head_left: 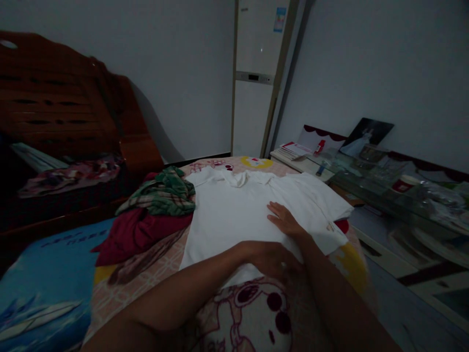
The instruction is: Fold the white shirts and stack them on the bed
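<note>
A white collared shirt [230,215] lies spread out on a round surface covered with a patterned pink cloth [154,278], its collar at the far side. My right hand [286,220] rests on the middle of the shirt, fingers stretched out and apart. Nearer to me, my left hand [274,261] is over the shirt's lower edge, beside my right forearm. Its fingers point to the right and are dim, partly hidden behind that forearm, so whether they grip any fabric cannot be made out.
Green plaid [164,193] and dark red clothes [142,234] lie heaped left of the shirt. A wooden bench [54,107] stands at the left. On the right is a glass-topped cabinet [373,190] bearing a paper cup [405,184] and a photo [366,137]. A tall white unit [252,112] stands behind.
</note>
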Tool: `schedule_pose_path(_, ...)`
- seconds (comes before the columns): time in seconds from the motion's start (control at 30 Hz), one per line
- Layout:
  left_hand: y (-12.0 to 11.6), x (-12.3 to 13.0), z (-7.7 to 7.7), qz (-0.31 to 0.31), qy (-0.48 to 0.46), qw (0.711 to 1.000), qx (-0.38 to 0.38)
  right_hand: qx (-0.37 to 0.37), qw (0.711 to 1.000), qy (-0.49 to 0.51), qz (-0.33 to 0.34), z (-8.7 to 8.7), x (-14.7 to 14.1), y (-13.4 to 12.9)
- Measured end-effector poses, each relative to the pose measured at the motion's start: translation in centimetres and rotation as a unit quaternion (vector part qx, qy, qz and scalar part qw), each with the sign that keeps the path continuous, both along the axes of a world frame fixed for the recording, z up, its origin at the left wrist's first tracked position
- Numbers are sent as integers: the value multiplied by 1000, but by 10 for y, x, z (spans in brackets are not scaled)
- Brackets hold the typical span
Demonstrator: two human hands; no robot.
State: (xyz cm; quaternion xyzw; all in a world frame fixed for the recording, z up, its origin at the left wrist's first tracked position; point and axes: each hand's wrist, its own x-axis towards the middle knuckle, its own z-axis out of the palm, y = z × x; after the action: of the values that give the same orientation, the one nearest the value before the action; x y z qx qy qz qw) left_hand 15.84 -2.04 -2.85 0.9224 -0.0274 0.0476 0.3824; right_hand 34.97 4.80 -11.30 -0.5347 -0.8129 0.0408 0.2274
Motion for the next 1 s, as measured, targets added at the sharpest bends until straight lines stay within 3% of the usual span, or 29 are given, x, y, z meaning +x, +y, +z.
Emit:
schedule_pose_path(0.07,15,-9,12,59,27,998,-2,26,999,-23,9,-6,0,1)
schedule_pose_path(0.17,51,-22,28,216,43,971,89,34,998,-42,11,-13,-3,4)
schedule_pose_path(0.2,67,-26,31,282,71,948,132,36,998,-42,3,-14,-5,5)
schedule_pose_path(0.27,99,-35,33,423,162,867,207,45,998,-35,-16,-15,-7,7)
schedule_pose_path(0.3,114,-40,33,464,219,829,223,48,998,-31,-20,-15,-8,7)
schedule_pose_path(0.37,140,-49,28,487,267,803,217,46,998,-25,-23,-14,-10,7)
schedule_pose_path(0.5,172,-57,19,482,323,794,181,29,999,-26,-33,-12,-12,5)
schedule_pose_path(0.67,190,-58,25,550,238,763,242,41,998,-30,-30,-13,-12,4)
schedule_pose_path(0.83,199,-80,46,653,98,683,311,34,998,-26,-38,-12,-13,4)
schedule_pose_path(0.9,195,-97,48,659,106,685,293,31,999,-20,-35,-11,-13,3)
schedule_pose_path(1.0,177,-127,37,641,177,704,251,43,999,-15,-25,-9,-12,3)
